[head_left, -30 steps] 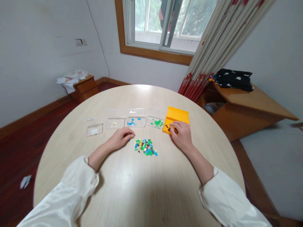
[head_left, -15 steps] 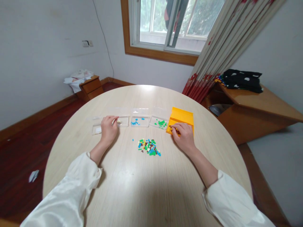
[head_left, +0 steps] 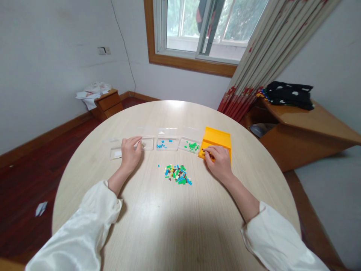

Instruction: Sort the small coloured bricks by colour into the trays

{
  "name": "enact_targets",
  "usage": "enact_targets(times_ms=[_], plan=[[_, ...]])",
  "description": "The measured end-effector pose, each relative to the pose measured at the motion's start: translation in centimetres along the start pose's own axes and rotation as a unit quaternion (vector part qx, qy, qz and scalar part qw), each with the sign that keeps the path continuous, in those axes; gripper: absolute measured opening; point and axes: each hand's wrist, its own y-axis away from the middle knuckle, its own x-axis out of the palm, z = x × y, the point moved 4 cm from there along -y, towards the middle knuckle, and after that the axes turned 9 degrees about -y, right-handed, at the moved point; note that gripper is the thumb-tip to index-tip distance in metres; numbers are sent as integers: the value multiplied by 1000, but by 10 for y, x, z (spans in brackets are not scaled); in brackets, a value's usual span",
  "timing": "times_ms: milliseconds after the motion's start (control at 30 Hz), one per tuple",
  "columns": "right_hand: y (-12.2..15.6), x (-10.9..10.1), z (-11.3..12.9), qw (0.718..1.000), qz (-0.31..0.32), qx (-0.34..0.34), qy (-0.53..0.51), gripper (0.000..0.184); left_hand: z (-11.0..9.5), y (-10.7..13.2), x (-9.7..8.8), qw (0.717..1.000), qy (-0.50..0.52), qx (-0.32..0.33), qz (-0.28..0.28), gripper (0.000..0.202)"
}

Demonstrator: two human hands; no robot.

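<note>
My left hand [head_left: 131, 155] hovers over the near edge of a clear plastic box [head_left: 148, 143], its thumb and index fingertip slightly apart with nothing visible between them. At the yellow box [head_left: 217, 135], whose lid stands open, my right hand [head_left: 219, 159] has its fingertips drawn together above dark brown bricks; what they hold is hidden. Blue bricks [head_left: 161, 146] lie in one clear box and green bricks [head_left: 193, 146] in the one beside it. A mixed pile of small toy bricks [head_left: 178, 174] sits on the table between my forearms.
Another clear box [head_left: 115, 153] stands at the far left of the row, partly behind my left hand. One blue brick [head_left: 158, 166] lies apart from the pile. The round table [head_left: 169, 226] has a wooden cabinet [head_left: 307, 128] beyond its right edge.
The thumb and index finger of my left hand have parted slightly above the clear box. My right hand stays nearly still at the yellow box.
</note>
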Motion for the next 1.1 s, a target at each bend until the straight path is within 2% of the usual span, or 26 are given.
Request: enact_targets(times_ms=[67,133,233,300,400,567,667,733,833,933,1100], plan=[[0,0,0,1000,1,0,-2,11,-7,2,-2,1000,14,15,20,18],[0,0,0,1000,3,1,-2,12,-19,7,-3,995,35,63,66,17],[1,0,0,1000,5,4,-2,12,-40,19,-4,970,73,160,166,20],[1,0,1,1000,6,3,-3,12,-49,27,-6,951,97,195,221,20],[0,0,2,1000,10,1,-5,13,-54,35,-7,931,112,219,269,19],[-1,0,3,1000,15,3,-6,13,-52,38,-2,917,132,223,304,15],[-1,0,4,1000,16,-1,-7,13,-50,37,1,917,139,221,301,15],[-1,1,5,1000,19,-2,-12,13,-49,36,1,926,134,219,277,15],[-1,4,11,999,19,-8,-31,13,-46,31,1,953,116,198,200,15],[0,12,27,997,22,-25,-72,13,-44,25,3,973,93,167,130,15],[2,34,62,976,115,-54,-175,17,-42,16,14,985,65,132,89,16]])
